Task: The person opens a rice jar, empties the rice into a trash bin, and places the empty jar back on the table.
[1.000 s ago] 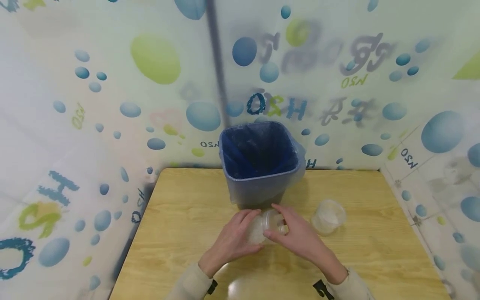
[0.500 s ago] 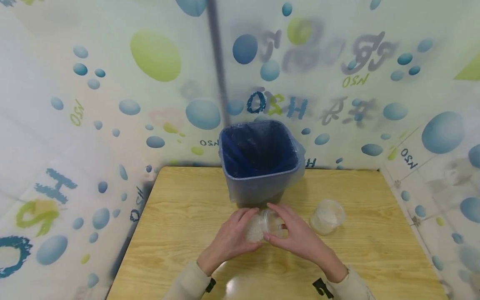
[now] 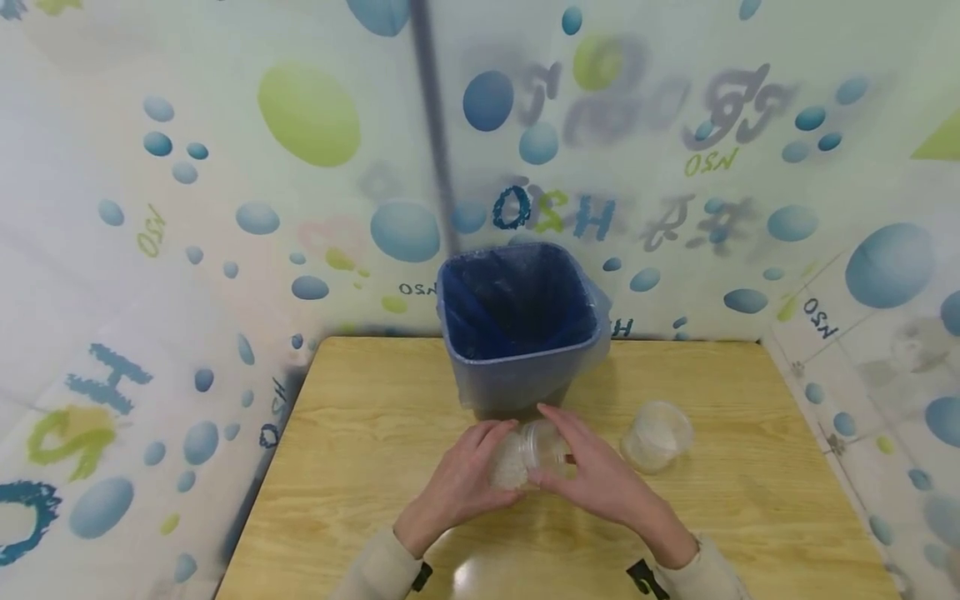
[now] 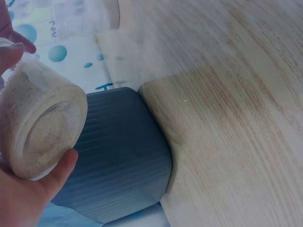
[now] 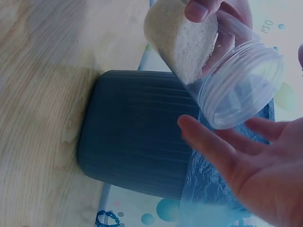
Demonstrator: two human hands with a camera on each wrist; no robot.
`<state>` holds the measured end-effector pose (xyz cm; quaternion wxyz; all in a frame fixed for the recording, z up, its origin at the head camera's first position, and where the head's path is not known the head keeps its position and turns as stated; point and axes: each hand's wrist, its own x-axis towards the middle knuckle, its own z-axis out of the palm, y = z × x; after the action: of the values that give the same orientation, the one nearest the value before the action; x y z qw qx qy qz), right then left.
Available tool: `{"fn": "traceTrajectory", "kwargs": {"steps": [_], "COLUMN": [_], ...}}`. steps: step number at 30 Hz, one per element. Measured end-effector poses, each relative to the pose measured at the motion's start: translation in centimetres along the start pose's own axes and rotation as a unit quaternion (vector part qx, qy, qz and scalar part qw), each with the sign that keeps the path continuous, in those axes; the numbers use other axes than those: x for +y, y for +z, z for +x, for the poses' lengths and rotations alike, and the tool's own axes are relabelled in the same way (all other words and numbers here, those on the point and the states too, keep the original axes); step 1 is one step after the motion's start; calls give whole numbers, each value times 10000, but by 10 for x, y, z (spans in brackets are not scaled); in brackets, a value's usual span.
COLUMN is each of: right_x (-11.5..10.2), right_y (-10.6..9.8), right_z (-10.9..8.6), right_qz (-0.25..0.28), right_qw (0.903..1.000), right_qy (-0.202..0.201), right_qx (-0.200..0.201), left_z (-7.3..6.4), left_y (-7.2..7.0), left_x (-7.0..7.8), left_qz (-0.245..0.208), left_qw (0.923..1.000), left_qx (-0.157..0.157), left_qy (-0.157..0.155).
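two clear containers [image 3: 512,464] [image 3: 656,438], one bin [image 3: 510,385], one blue liner [image 3: 517,300] and one table [image 3: 360,425] are counted; two grips [image 3: 461,480] [image 3: 600,473], two pale sleeves [image 3: 382,567] [image 3: 705,571] and two black buckles [image 3: 423,577] [image 3: 647,580] are also seen.

The jar [image 4: 47,118] looks like clear, smooth plastic, glossy on its base and wall; its neck [image 5: 232,85] carries raised, shiny ridges; the pale fill [image 5: 194,45] inside is grainy and matt; the bin [image 4: 123,142] appears to be plastic, its side finely ribbed with a dull finish; the liner [image 5: 206,172] is thin plastic film, crinkled and shiny; the counter [image 3: 360,400] has a wood-grain surface, smooth enough to throw back a bright glare; the cup [image 3: 657,435] is see-through plastic; the sleeve [image 3: 382,567] is matt cloth; the buckle [image 3: 647,577] resembles hard, dark plastic.
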<state>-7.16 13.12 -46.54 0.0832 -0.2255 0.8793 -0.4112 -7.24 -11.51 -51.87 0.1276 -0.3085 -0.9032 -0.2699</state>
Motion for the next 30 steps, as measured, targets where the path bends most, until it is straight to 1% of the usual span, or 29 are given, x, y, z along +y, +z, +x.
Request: {"fn": "traceTrajectory", "kwargs": {"steps": [3, 5, 7, 10, 14, 18, 22, 26, 28, 30], "right_x": [-1, -1, 0, 1, 3, 3, 3, 5, 7, 9], "right_y": [1, 2, 3, 4, 4, 3, 1, -1, -3, -4], "right_z": [1, 1, 0, -1, -3, -4, -7, -10, -10, -10], "right_qz": [223, 231, 223, 238, 160, 161, 472, 983, 1187, 1257], "right_qw": [9988, 9983, 9983, 9988, 9995, 9993, 9977, 9934, 9905, 9882], "right_qy": [439, 532, 531, 415, 127, -144, -303, -369, -419, -466], "right_qx": [-13, 37, 74, 131, 230, 311, 388, 457, 561, 740], "left_z": [0, 0, 0, -1, 0, -1, -3, -5, -5, -6], "left_y": [0, 1, 1, 3, 4, 3, 3, 4, 4, 4], "left_x": [1, 2, 2, 2, 0, -1, -3, -4, -5, -6], "left_qz": [-35, -51, -53, -50, -44, -55, -88, -177, -246, -312], "left_qw": [10000, 10000, 10000, 10000, 10000, 10000, 9999, 9997, 9996, 9994], "left_qx": [31, 46, 33, 21, 13, 44, 65, 34, 31, 48], "left_qy": [19, 5, -14, 0, 46, -18, -129, -134, -113, -127]}}
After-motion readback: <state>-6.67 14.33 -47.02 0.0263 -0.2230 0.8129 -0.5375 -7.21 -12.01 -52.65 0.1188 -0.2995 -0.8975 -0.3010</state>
